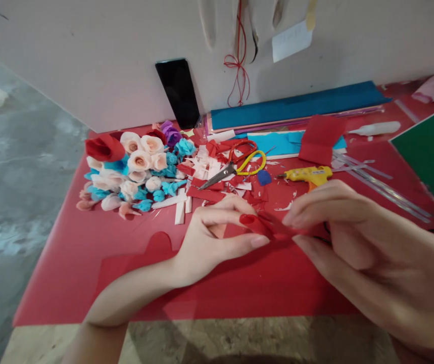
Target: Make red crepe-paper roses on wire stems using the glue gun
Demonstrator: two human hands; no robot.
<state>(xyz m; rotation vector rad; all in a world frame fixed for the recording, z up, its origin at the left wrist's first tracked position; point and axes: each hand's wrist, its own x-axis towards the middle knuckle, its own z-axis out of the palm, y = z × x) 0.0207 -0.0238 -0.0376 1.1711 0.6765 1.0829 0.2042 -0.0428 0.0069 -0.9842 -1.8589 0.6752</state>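
Note:
Between my two hands is a small piece of red crepe paper, rolled at its left end and narrowing toward the right. My left hand pinches the rolled end with thumb and fingers. At the other end, the thumb and fingertips of my right hand close on the narrow part, partly hiding it. Scissors with red and yellow handles lie just beyond my hands on paper scraps. A yellow glue gun rests behind my right hand. Under my left forearm lies a flat red paper piece.
Paper flowers in several colours are heaped at the left of the red table. A phone leans on the wall. Blue paper, glue sticks, a white bottle and a green board lie behind and right.

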